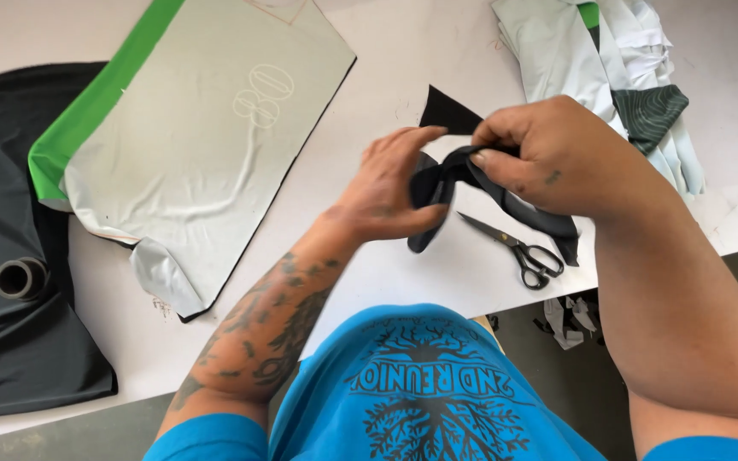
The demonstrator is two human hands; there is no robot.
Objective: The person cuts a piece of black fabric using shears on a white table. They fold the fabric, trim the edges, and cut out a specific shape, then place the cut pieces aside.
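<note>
We have both hands on 1 black fabric strip (506,203) above the white table (403,273): left hand (390,192) cupped under it, right hand (548,158) pinched tight on its bunched middle. Looks mid-fold, ends loose; scissors (514,248) lie untouched just beside.

The black strip (480,183) pinched between both hands is soft, matt cloth that folds limply. The scissors (514,243) have bright, glossy metal blades and dark, smooth handles. The counter (403,60) is a pale, matt, smooth surface with faint marks. On it the grey panel (207,145) looks smooth and slightly sheeny, edged in green cloth. The dark sheet (10,256) is matt fabric; the roll (19,277) on it looks like dull cardboard.
</note>
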